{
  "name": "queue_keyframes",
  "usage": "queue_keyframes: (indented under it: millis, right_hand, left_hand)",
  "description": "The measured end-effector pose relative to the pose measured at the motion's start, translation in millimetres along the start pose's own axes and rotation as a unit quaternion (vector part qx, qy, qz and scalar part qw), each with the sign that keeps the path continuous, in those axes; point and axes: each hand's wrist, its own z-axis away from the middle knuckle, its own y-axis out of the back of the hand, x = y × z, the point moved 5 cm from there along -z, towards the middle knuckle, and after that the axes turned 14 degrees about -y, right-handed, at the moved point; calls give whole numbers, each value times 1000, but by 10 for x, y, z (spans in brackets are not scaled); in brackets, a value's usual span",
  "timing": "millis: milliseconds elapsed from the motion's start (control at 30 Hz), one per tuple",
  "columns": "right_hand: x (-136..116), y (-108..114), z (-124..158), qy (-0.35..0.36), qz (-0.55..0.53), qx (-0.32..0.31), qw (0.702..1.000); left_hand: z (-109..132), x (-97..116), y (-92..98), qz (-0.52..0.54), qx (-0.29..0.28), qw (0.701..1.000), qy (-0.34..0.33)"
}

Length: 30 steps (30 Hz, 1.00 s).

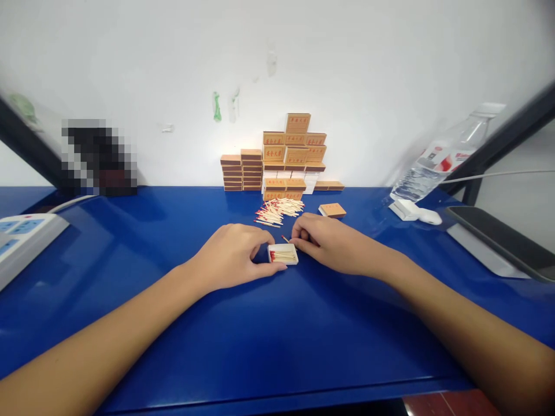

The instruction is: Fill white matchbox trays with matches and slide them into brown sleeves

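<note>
OK, wht tray [284,247], red-tipped matches [282,256]

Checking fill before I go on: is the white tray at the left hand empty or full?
Neither: the white tray is partly filled. Red-headed matches lie inside, with bare white showing beside them; depth, cannot tell.

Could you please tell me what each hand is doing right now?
Left hand: holding a small white tray between thumb and fingers.
Right hand: closed, pinching one match.
</note>
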Motion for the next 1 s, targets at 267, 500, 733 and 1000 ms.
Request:
queue_keyframes:
  millis: [267,500,733,1000]
  right_hand:
    - [-33,-5,7,-33,1,1,999]
    - [-12,5,12,-52,33,19,998]
    - [-4,32,23,-41,42,41,997]
    - [-239,63,130,41,-26,12,999]
  left_hand:
    - [-7,24,82,9,24,1000,-2]
    - [-4,26,20,14,-7,1000,2]
    - [4,8,13,16,-25,999,12]
    - [-6,18,20,6,-14,1000,11]
